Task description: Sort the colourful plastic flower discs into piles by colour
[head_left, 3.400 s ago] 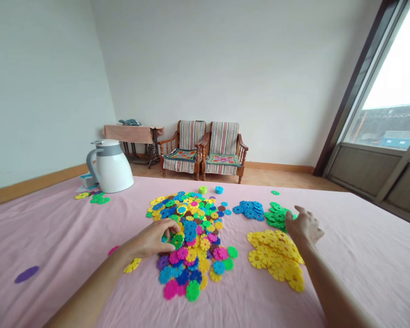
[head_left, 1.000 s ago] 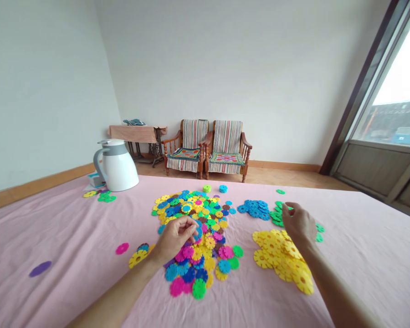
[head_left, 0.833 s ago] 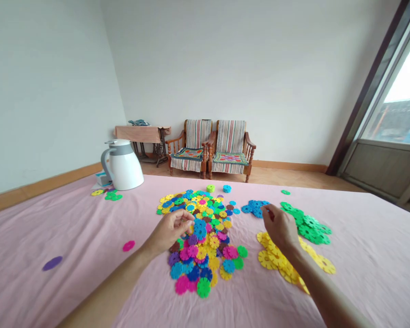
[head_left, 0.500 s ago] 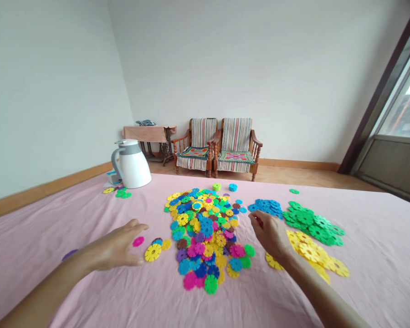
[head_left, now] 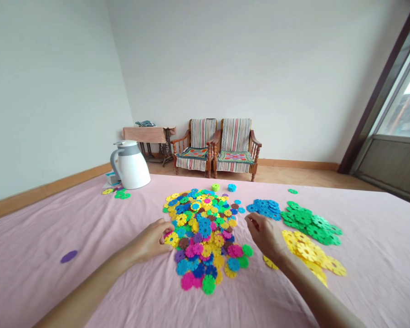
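A big mixed pile of flat, flower-shaped plastic discs (head_left: 205, 237) lies on the pink cloth (head_left: 89, 237). My left hand (head_left: 153, 239) rests at the pile's left edge, fingers curled round a yellow disc (head_left: 171, 238) at its fingertips. At the pile's right edge my right hand (head_left: 264, 232) is held in a pinch, and what it holds is hidden. To the right lie sorted heaps: blue discs (head_left: 264, 207), green discs (head_left: 309, 218) and yellow discs (head_left: 310, 253), the yellow ones just beside my right wrist.
A white jug (head_left: 130, 165) stands at the cloth's far left with a few yellow and green discs (head_left: 118, 193) beside it. A lone purple disc (head_left: 69, 256) lies at the near left. Two striped wooden armchairs (head_left: 218, 146) and a side table (head_left: 148, 134) stand by the far wall.
My left hand was spread open over loose pink and yellow discs left of the pile; it has moved right to the pile's edge and curled shut. My right hand came from the green heap towards the pile.
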Demonstrator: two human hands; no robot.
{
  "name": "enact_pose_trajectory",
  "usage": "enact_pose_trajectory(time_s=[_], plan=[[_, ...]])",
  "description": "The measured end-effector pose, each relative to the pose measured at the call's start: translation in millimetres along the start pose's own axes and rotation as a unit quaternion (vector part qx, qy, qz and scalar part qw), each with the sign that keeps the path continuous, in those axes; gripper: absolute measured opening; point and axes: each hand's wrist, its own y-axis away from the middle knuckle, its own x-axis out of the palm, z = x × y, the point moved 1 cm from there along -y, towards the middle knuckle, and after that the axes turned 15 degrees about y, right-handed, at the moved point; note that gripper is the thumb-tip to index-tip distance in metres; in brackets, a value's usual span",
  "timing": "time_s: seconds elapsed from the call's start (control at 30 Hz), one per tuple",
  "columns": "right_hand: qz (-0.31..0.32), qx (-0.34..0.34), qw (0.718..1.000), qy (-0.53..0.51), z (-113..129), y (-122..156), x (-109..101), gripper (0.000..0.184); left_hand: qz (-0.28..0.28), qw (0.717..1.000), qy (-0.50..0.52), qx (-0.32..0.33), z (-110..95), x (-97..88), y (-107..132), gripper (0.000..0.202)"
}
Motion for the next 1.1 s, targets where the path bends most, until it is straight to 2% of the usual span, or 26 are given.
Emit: enact_pose_trajectory(time_s=[0.17, 0.33, 0.53, 0.63, 0.87, 1.1], plan=[[0.015, -0.019, 1.0, -0.002, 2, 2, 5, 0.029, -0.019, 0.998, 0.033, 0.047, -11, 18.8, -23, 0.027], [0.023, -0.023, 0.999, -0.005, 4, 3, 7, 0.028, -0.046, 0.994, 0.003, 0.098, -26, 25.3, -38, 0.02], [0.031, -0.032, 0.999, -0.012, 9, 5, 9, 0.027, -0.147, 0.981, -0.04, 0.122, -31, 21.2, -44, 0.018], [0.042, -0.039, 0.998, -0.014, 16, 7, 6, 0.026, -0.182, 0.977, -0.017, 0.112, -35, 20.2, -50, 0.015], [0.053, -0.054, 0.996, -0.039, 31, 11, -1, 0.029, -0.187, 0.976, 0.028, 0.11, -45, 31.1, -66, 0.014], [0.058, -0.054, 0.995, -0.056, 34, 13, 5, 0.028, -0.226, 0.959, 0.064, 0.157, -47, 41.7, -61, 0.012]])
